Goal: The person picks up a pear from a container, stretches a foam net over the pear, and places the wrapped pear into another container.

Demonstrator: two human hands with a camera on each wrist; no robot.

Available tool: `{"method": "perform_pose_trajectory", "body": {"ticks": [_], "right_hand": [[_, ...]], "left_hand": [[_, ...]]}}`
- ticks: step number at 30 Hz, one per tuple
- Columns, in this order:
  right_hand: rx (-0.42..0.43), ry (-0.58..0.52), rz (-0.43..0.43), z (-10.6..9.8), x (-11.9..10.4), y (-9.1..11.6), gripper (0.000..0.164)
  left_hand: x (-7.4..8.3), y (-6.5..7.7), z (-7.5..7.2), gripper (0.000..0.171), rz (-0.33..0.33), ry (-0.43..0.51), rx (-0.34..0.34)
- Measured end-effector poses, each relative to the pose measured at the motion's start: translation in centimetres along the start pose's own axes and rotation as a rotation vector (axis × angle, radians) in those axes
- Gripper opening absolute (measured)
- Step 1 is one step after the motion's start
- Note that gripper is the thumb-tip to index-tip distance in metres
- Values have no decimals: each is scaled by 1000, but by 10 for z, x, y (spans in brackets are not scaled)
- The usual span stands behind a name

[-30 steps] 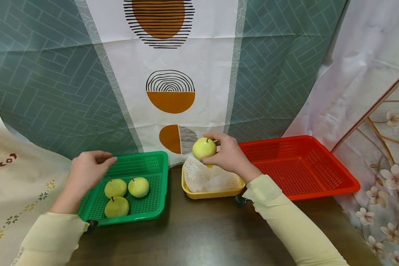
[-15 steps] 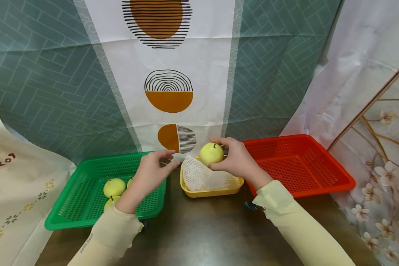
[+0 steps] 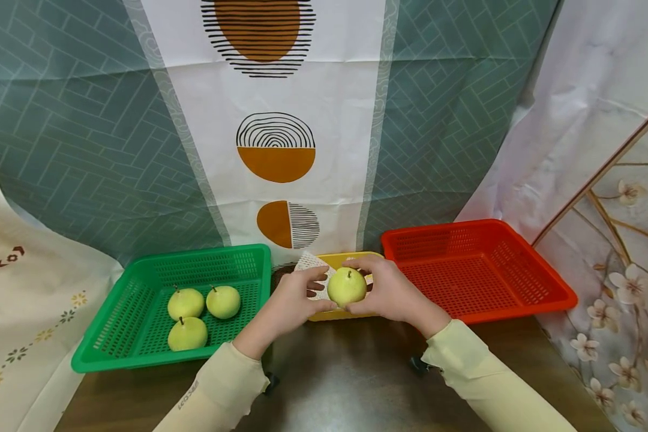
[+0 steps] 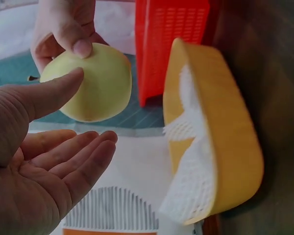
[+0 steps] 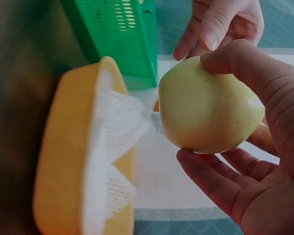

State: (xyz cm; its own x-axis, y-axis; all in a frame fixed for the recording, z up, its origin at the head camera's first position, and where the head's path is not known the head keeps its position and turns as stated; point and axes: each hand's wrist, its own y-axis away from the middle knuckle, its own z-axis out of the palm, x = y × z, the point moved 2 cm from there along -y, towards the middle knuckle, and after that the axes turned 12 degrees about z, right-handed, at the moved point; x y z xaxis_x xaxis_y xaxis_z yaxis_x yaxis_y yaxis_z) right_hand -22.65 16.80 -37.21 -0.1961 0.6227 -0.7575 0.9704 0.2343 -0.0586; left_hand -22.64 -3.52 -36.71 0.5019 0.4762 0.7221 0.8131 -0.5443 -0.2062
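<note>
Currently, we hold one pear (image 3: 347, 287) in the right hand (image 3: 391, 291); in the head view it appears in front of the yellow tub (image 3: 337, 260), between our two hands. Right grip: thumb on one side, fingertips on the other, pinching the fruit. Left grip: fingers loosely extended just beside the pear, holding nothing; whether the left thumb touches the skin, we cannot tell. The stem (image 3: 349, 274) points up in the head view.

Setup: white netting (image 3: 309, 261) lies in the tub and pokes over its rim. Three more pears (image 3: 224, 302) sit in the green basket (image 3: 140, 360) to our left; the red basket (image 3: 453, 282) is to our right. All stand on the desk (image 3: 335, 360).

Technique (our judgement): we read the step as bringing both hands to the one pear. The right pinch should carry the weight alone until the left fingers have firm contact. Best to support the pear from the free side, with the pads flat against it, since round skin is likely to roll under fingertips only. Light, even pressure should suffice; a hard squeeze or a nail could bruise it. We should leave the stem untouched and mind the loose netting, which could snag a finger.
</note>
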Motion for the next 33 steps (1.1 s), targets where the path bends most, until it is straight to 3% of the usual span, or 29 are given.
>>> {"method": "perform_pose_trajectory", "body": {"ticks": [9, 21, 33], "right_hand": [[-25, 64, 43, 16, 15, 13, 71], [-120, 98, 75, 36, 42, 25, 69], [-206, 121, 76, 57, 64, 25, 61]], "left_hand": [[-10, 4, 26, 55, 79, 63, -78], [-31, 18, 66, 49, 8, 139, -112], [-53, 25, 90, 41, -9, 161, -96]]}}
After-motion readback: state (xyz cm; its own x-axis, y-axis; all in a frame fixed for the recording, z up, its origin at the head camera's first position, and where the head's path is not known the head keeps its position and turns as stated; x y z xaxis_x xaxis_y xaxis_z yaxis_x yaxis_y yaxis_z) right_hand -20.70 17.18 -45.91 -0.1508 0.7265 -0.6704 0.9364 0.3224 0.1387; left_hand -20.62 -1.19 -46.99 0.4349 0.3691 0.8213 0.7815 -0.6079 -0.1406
